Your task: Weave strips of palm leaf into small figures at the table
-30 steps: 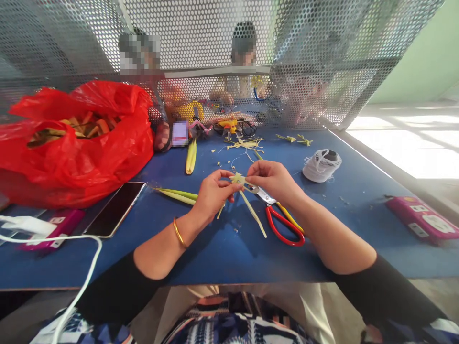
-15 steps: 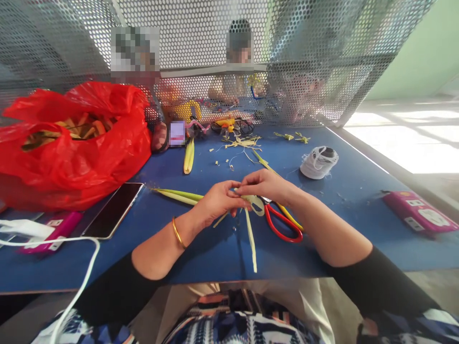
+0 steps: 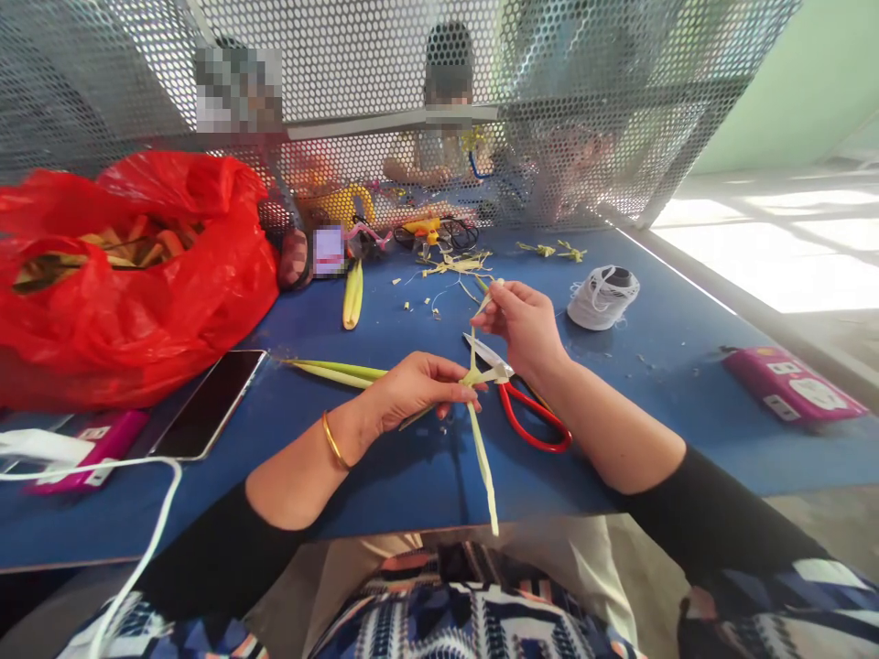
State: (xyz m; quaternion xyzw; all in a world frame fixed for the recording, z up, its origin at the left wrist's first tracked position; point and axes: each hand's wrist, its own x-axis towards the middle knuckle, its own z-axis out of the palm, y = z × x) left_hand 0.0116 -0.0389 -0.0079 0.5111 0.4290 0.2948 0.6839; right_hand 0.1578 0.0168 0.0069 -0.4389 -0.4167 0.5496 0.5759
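My left hand (image 3: 429, 389) pinches pale green husk strips (image 3: 482, 453) where they cross, and one long strip hangs down toward the table's front edge. Farther out, my right hand (image 3: 526, 325) is closed on the end of another strip that runs taut up from the crossing. Red-handled scissors (image 3: 536, 419) lie under and beside my right wrist, blades pointing away to the left. Left of my left hand, a folded green husk (image 3: 336, 372) rests on the blue table, partly behind that hand. A second husk piece (image 3: 352, 295) lies farther back.
A red plastic bag (image 3: 137, 311) of husks stands at left, near a phone (image 3: 210, 403), a magenta pack (image 3: 96, 450) and a white cable (image 3: 165, 513). At right are a thread spool (image 3: 602, 297) and another magenta pack (image 3: 793, 384). Behind a perforated metal screen (image 3: 371, 64), people sit.
My right hand has moved away from my left, drawing a strip out straight between them. The loop that was at my fingers has opened out. The view has shifted slightly.
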